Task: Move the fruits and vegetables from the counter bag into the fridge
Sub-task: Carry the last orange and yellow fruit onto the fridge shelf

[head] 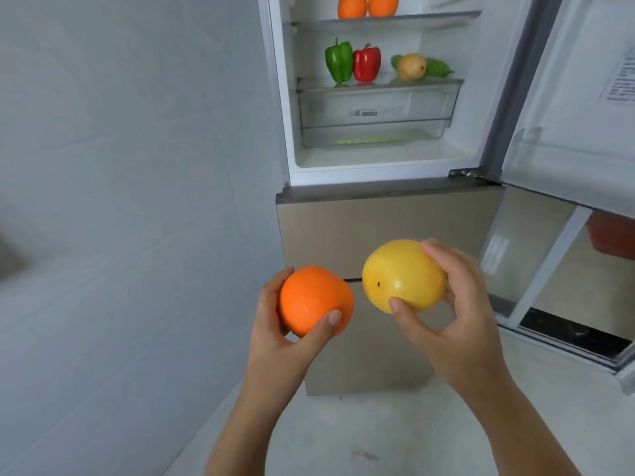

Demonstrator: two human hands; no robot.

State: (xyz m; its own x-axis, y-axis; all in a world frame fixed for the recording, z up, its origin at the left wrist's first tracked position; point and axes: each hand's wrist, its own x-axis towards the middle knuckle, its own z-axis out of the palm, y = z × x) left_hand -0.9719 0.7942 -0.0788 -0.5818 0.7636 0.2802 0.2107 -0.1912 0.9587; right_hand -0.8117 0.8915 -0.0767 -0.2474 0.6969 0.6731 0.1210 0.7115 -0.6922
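Observation:
My left hand grips an orange, thumb across its front. Beside it, my right hand holds a round yellow fruit between thumb and fingers. Both are held in front of the fridge's lower beige drawers. Above them the fridge stands open. Two oranges sit on its upper shelf. On the shelf below are a green pepper, a red pepper, a yellowish pear and a green vegetable behind it. The counter bag is out of view.
The open fridge door swings out at the right, with a clear door bin. A clear crisper drawer sits under the pepper shelf. A grey tiled wall fills the left. Pale floor lies below.

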